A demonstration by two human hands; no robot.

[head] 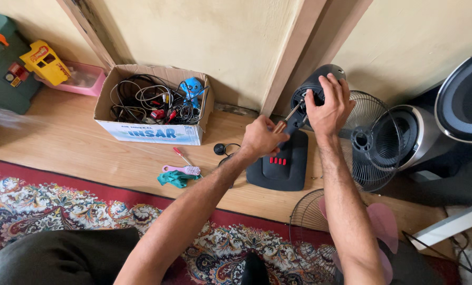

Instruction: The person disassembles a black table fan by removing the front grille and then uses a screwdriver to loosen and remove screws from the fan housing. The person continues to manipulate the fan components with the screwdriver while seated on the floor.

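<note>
One dark plastic fan motor housing (314,84) stands on its dark base (278,164) on the wooden floor, near the wall, and both my hands are on the job. My right hand (328,104) is closed over the top of the housing, fingers wrapped round it, arm stretched straight out from me. My left hand (261,137) is clenched round one wooden-handled screwdriver (289,119) whose metal shaft angles up to the housing's face — forearm reaching in diagonally from the lower left. Two wire fan grilles: one (376,140) leaning just right of the housing, one (312,232) flat on the patterned red rug (62,203). One pink fan blade (381,221) lies on the flat grille, by my right forearm. One cardboard box of tangled cables (150,105) sits well to the left, one small red-handled screwdriver (181,155) and one pink brush (181,169) before it.
</note>
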